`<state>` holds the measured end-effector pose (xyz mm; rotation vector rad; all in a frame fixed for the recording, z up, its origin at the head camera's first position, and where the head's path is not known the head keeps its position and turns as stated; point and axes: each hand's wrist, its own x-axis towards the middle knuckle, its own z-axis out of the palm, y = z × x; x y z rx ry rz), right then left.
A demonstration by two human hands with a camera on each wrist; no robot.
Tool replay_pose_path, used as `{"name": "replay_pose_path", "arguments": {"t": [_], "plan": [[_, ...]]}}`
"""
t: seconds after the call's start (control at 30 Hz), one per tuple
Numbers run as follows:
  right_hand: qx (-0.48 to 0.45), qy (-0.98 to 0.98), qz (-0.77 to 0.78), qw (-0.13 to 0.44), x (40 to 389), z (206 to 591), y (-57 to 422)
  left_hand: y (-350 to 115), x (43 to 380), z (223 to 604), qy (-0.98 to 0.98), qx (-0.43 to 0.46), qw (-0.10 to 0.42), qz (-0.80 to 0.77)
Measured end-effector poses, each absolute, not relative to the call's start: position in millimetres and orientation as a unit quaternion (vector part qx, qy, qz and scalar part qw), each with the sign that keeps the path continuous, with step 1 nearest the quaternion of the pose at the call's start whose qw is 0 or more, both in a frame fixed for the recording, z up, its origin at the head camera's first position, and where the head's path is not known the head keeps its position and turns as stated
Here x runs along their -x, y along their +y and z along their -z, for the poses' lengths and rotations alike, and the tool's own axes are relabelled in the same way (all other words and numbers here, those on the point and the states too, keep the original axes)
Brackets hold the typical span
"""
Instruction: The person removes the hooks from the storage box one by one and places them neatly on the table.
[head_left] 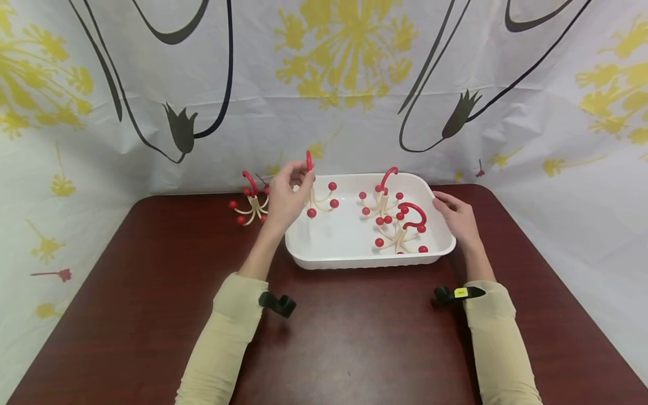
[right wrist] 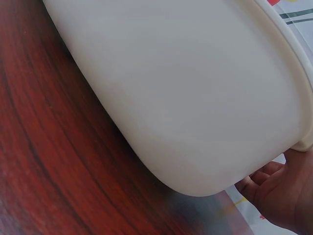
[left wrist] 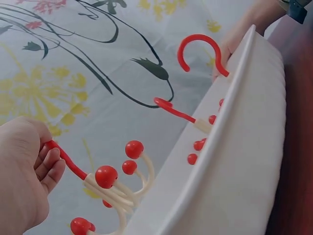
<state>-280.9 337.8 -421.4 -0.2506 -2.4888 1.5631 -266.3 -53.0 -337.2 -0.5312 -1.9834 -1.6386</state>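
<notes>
My left hand (head_left: 289,194) pinches the red hook of a cream multi-armed hanger with red ball tips (left wrist: 106,177), over the left end of a white plastic tray (head_left: 324,262). In the left wrist view its arms spread beside the tray's wall. At the tray's right end my right hand (head_left: 458,216) grips the rim; the right wrist view shows its fingers (right wrist: 266,174) curled beneath the edge. Two similar hangers, one farther back (head_left: 381,209) and one nearer (head_left: 400,239), stand in the tray's right half with their red hooks up.
Another such hanger (head_left: 254,208) stands on the dark wooden table (head_left: 202,315), left of the tray and partly behind my left hand. A white patterned sheet (head_left: 324,73) hangs behind the table and along both sides.
</notes>
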Motion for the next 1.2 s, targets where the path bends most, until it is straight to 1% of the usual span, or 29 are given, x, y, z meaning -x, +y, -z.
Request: {"name": "replay_pose_path", "arguments": {"t": [0.27, 0.5, 0.9, 1.2], "plan": [[0.078, -0.842, -0.525, 0.098, 280, 421, 337, -67, 260, 324, -0.696, 0.213, 0.293, 0.62], [0.082, -0.84, -0.529, 0.094, 280, 420, 337, -82, 258, 316, -0.689, 0.208, 0.325, 0.614], [0.078, -0.84, -0.528, 0.103, 279, 420, 336, -113, 252, 303, -0.674, 0.2, 0.349, 0.62], [0.073, -0.84, -0.529, 0.096, 279, 419, 337, -134, 250, 299, -0.662, 0.195, 0.366, 0.624]]}}
